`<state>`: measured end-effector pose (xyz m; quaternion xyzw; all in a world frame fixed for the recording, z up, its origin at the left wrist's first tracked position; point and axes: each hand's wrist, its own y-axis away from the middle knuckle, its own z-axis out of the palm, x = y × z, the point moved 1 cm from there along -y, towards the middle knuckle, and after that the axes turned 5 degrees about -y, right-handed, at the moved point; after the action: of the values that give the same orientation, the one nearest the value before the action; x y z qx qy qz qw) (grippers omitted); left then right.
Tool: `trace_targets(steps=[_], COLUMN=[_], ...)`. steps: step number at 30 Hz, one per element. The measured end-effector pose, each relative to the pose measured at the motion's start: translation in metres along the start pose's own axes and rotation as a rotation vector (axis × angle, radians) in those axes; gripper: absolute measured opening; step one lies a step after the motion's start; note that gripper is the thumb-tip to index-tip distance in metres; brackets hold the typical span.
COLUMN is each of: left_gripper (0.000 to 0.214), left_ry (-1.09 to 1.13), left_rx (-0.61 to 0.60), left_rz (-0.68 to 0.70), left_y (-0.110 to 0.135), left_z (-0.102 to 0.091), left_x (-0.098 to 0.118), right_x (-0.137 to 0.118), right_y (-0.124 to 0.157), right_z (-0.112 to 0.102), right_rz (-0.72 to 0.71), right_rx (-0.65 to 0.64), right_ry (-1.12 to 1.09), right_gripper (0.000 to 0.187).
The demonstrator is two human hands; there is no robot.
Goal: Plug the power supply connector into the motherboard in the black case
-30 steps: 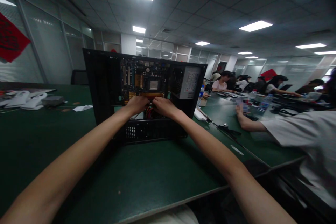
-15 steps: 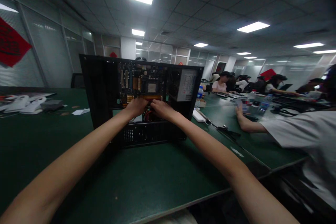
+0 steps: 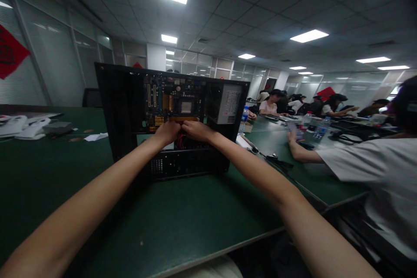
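Observation:
An open black computer case [image 3: 120,108] stands upright on the green table [image 3: 182,221], its motherboard [image 3: 169,100] facing me and a grey power supply [image 3: 228,104] at its upper right. My left hand [image 3: 167,132] and my right hand [image 3: 195,130] reach inside side by side, just below the yellow memory slots [image 3: 182,119]. Both have their fingers curled and pressed together over red cables [image 3: 180,141]. What the fingers grip is hidden behind the hands.
A person in a white shirt [image 3: 374,169] sits close on my right, one hand [image 3: 292,139] on the table by a phone. Cables and a white power strip [image 3: 244,142] lie right of the case. White items [image 3: 22,126] lie far left. Other people sit further back.
My hands have drawn slightly closer together and shifted a little up inside the case. The view has drifted a bit to the right.

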<state>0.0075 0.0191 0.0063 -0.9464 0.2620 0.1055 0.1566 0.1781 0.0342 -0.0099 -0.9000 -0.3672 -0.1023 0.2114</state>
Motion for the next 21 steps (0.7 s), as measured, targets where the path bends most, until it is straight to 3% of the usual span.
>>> trace_targets(steps=[21], left_gripper=[0.037], left_ry=[-0.061], left_rx=[0.029], left_rz=[0.057], left_y=[0.001], left_z=[0.003], left_x=[-0.004], right_x=[0.009], right_y=[0.001], right_z=[0.023], right_rz=[-0.095], right_rx=[0.051], right_ry=[0.032], right_gripper=[0.016])
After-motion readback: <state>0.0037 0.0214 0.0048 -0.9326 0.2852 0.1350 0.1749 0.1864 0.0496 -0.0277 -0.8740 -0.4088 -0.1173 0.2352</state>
